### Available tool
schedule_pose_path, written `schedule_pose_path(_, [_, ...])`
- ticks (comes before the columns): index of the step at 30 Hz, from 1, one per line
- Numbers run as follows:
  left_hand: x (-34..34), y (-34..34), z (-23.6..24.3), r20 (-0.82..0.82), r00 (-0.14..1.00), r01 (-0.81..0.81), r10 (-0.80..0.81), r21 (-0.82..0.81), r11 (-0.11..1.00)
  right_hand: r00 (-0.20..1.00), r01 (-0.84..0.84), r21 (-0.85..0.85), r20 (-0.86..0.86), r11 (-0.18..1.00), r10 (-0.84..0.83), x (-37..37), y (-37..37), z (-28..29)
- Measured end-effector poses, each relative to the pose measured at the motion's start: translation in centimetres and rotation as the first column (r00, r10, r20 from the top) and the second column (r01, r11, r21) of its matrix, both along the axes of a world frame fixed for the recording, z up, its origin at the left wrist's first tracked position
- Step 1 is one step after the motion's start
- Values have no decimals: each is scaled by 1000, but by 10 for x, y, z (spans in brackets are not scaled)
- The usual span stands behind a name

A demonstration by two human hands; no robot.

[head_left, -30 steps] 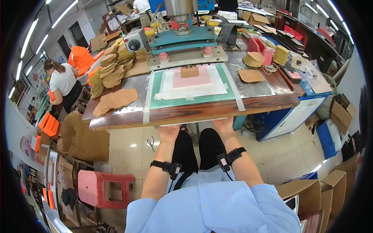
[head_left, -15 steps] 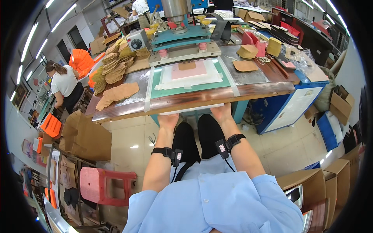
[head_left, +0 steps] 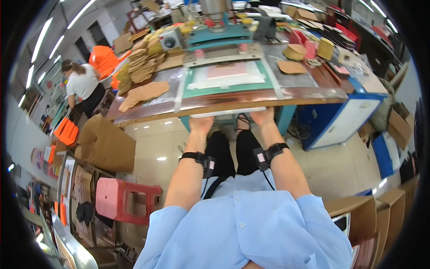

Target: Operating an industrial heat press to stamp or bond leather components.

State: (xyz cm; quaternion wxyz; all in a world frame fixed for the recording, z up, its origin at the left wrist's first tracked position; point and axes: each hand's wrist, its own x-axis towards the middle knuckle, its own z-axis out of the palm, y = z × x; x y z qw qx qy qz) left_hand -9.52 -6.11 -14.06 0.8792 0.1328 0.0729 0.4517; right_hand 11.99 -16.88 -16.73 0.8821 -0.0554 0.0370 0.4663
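At the front edge of the workbench (head_left: 233, 104), both my hands reach in just under the wood. My left hand (head_left: 201, 124) is at the left end of a white bar (head_left: 229, 112), and my right hand (head_left: 263, 117) at its right end. Both seem to grip the bar, palms turned up, though most of the fingers are hidden beneath the bench edge. Above them on the bench lies a green mat (head_left: 204, 93) with a white sheet (head_left: 210, 84) and a pink pad (head_left: 228, 70), in front of a teal press (head_left: 219, 39).
Stacks of brown cut pieces (head_left: 141, 67) and one long brown piece (head_left: 145, 95) lie left of the press. A blue cabinet (head_left: 320, 121) stands at the right. A red stool (head_left: 127, 199) and a cardboard box (head_left: 107, 143) are on the left. Another person (head_left: 85, 83) works farther left.
The whole view has shifted, and one of my sandalled feet now shows below the bench. A brown piece seen on the pink pad is no longer visible. Both hands stay at the white bar.
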Motion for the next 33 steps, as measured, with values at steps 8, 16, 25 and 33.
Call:
schedule_pose_path(8, [9,3,-8,122,988,-83,95,-105,991,984,-116,37,144,993,109,5,-12,10])
schedule_pose_path(16, [9,0,1,74,990,-111,123,-151,982,979,-112,37,178,993,103,28,2,-11])
schedule_pose_path(25, [1,-7,3,75,992,-89,100,-134,987,980,-86,-26,178,996,89,15,-3,-2])
schedule_pose_path(33, [8,-7,3,83,992,-83,95,-135,987,986,-41,-80,156,996,53,14,-13,11])
